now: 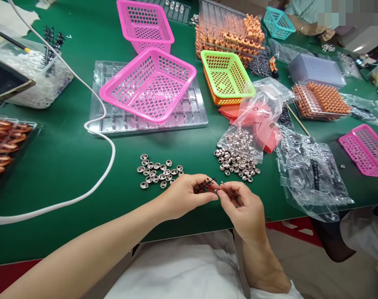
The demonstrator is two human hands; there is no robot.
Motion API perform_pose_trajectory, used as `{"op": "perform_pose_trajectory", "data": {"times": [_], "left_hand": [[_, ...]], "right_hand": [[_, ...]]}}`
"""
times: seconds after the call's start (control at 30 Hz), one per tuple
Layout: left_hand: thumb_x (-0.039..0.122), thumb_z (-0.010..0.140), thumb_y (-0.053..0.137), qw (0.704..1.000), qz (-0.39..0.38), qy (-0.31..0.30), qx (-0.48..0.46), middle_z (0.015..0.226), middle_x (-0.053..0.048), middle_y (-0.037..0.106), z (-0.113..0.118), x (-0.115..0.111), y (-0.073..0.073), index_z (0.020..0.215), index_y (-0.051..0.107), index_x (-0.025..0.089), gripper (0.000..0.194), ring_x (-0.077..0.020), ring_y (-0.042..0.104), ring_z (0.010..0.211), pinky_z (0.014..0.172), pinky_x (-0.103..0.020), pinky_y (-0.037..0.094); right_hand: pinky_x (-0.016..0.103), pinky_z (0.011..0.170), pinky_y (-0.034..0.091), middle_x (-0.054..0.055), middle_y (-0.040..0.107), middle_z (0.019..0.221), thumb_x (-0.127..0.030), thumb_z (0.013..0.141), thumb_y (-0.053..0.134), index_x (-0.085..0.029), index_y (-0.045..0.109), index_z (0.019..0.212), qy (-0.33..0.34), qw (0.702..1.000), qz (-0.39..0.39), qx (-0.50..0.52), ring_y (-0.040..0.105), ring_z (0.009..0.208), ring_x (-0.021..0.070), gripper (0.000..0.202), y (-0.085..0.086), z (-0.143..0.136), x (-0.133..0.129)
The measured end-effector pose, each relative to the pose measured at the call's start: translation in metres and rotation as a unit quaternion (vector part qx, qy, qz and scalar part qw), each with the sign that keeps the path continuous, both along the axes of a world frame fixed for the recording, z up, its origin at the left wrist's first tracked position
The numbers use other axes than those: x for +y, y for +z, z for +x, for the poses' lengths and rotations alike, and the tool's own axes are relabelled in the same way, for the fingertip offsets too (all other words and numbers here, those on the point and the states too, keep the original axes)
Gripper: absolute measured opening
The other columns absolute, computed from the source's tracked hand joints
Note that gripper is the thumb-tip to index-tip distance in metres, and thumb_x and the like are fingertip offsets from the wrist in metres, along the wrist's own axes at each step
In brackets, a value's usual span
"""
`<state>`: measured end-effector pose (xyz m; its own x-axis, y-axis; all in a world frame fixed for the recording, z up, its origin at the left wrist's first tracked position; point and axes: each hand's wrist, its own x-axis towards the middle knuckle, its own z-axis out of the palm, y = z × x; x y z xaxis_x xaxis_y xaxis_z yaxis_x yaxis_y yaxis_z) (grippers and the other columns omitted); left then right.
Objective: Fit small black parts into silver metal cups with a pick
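My left hand (189, 195) is closed around a thin black branched plastic strip (206, 184) with short side prongs. My right hand (243, 205) meets it at the fingertips, pinching a small silvery round cap (216, 191) against the strip's end; its other fingers curl out of sight. Just beyond my left hand lies a loose group of small metal caps (156, 170), mostly showing their hollow sides. A denser pile of the same caps (238, 160) spills from a clear plastic bag (254, 120) beyond my right hand.
A pink basket (157, 89) rests on a clear tray (189, 124). Right of it stands a green basket (228, 74). A white cable (112, 162) curves across the left. Crumpled plastic bags (313, 174) lie near the right edge. A co-worker's hand (313, 29) shows at the back.
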<state>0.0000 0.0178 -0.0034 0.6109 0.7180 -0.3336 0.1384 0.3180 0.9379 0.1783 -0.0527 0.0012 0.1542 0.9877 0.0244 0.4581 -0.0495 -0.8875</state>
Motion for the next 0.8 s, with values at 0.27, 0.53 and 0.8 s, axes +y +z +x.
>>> {"op": "perform_pose_trajectory", "data": {"times": [0.27,0.53,0.8], "left_hand": [[0.029,0.075,0.077,0.993,-0.100,0.004,-0.059,0.084,-0.003,0.072,-0.001,0.003,-0.002,0.094,0.071,0.014,0.025,-0.0135,0.062,0.073,0.062,-0.023,0.047],[0.030,0.081,0.073,0.999,-0.048,-0.003,-0.026,0.089,-0.005,0.073,-0.002,0.002,-0.002,0.097,0.070,0.014,0.023,-0.0135,0.062,0.074,0.068,-0.025,0.048],[0.031,0.080,0.073,0.999,-0.045,0.004,-0.002,0.085,-0.004,0.073,0.001,0.001,-0.004,0.096,0.069,0.015,0.023,-0.0128,0.061,0.070,0.065,-0.024,0.048]], "right_hand": [[0.028,0.059,0.051,0.007,0.068,0.091,-0.037,0.100,0.049,-0.024,0.074,0.094,-0.017,0.965,0.062,0.253,0.060,0.072,0.0156,0.028,0.003,0.018,-0.002],[0.027,0.048,0.047,0.002,0.053,0.086,-0.053,0.102,0.035,-0.031,0.068,0.100,0.012,0.948,0.078,0.308,0.056,0.061,0.0135,0.040,-0.006,0.027,0.001],[0.030,0.052,0.056,0.002,0.059,0.084,-0.042,0.103,0.043,-0.024,0.065,0.097,0.022,0.944,0.081,0.320,0.066,0.064,0.0154,0.029,-0.012,0.021,-0.005]]}}
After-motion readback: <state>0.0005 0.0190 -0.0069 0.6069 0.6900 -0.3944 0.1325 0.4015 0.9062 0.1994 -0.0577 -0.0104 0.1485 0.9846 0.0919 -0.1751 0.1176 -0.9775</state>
